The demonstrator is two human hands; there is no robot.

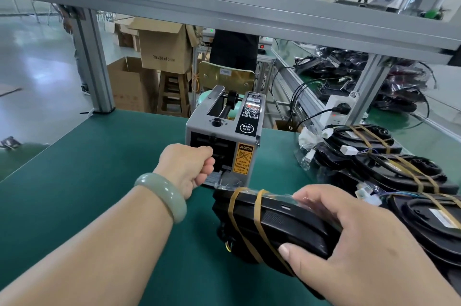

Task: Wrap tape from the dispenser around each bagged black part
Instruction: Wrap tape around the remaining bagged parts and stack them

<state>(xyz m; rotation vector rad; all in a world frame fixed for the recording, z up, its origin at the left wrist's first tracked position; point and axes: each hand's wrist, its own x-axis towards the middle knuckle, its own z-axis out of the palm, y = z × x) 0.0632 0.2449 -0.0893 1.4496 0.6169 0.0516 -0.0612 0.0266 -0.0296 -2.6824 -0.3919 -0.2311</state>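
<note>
A grey tape dispenser (224, 136) stands mid-table on the green mat (99, 168). My left hand (188, 168), fingers curled, is at its front outlet slot, and I cannot make out whether it pinches any tape. My right hand (349, 243) grips a bagged black part (274, 223) just in front of the dispenser. Two brown tape bands (259, 216) cross the part's left end.
Three taped bagged black parts (389, 166) with white connectors lie in a row at the right. A white power strip (336, 108) sits behind them. An aluminium frame rail (224, 6) crosses overhead. Cardboard boxes (162, 48), a stool and a standing person are beyond the table.
</note>
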